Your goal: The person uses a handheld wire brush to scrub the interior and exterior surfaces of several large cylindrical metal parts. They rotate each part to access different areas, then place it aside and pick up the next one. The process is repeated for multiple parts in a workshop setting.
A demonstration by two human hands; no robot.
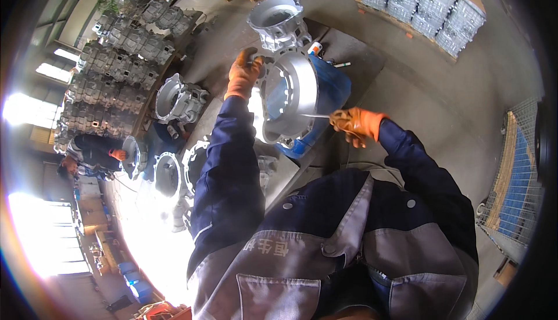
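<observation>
A large silver cast-metal housing (pixel 303 84), ring-shaped with a wide round opening, rests tilted on a blue plastic support (pixel 336 81) on the workbench. My left hand (pixel 243 74), in an orange glove, is closed around the far left part of its rim. In my gloved right hand (pixel 357 125) is a thin, straight metal tool (pixel 315 116), whose handle the fingers mostly hide. Its shaft points left across the near right side of the housing; whether the tip touches the metal I cannot tell.
Another silver housing (pixel 278 23) stands beyond mine, near a white-and-orange object (pixel 315 48) and a slim pen-like item (pixel 343 64). More housings (pixel 179 99) sit at left, where a co-worker (pixel 93 154) handles one. Stacked castings (pixel 415 6) and a wire cage (pixel 514 174) are at right.
</observation>
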